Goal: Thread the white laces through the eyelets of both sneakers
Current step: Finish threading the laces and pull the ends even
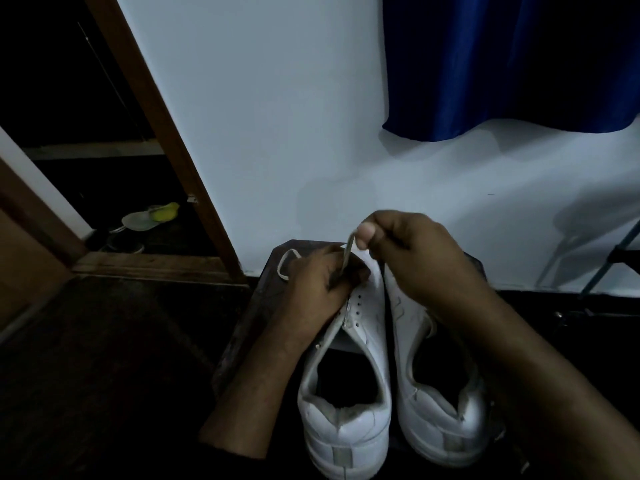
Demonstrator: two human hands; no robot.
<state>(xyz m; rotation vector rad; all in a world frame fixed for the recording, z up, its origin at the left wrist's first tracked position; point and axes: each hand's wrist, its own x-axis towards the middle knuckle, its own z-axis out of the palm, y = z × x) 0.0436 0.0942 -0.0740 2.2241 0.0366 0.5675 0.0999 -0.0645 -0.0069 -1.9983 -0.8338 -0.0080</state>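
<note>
Two white sneakers stand side by side on a dark stool (pixel 249 317), heels toward me. The left sneaker (pixel 346 403) shows a row of bare eyelets on its right flap. My left hand (pixel 315 289) grips the front of this sneaker around its lace area. Above the toe, my right hand (pixel 408 258) pinches a white lace (pixel 349 252) between thumb and fingers and holds it taut upward. A loose loop of that lace (pixel 284 263) lies on the stool beyond the left hand. My right forearm crosses over the right sneaker (pixel 440 403).
A pale wall (pixel 277 133) rises right behind the stool. A blue curtain (pixel 502 64) hangs upper right. An open wooden door frame (pixel 166 140) stands at left, with a yellow-green object and a plate (pixel 152 216) on the dark floor beyond. Metal legs (pixel 595 268) stand far right.
</note>
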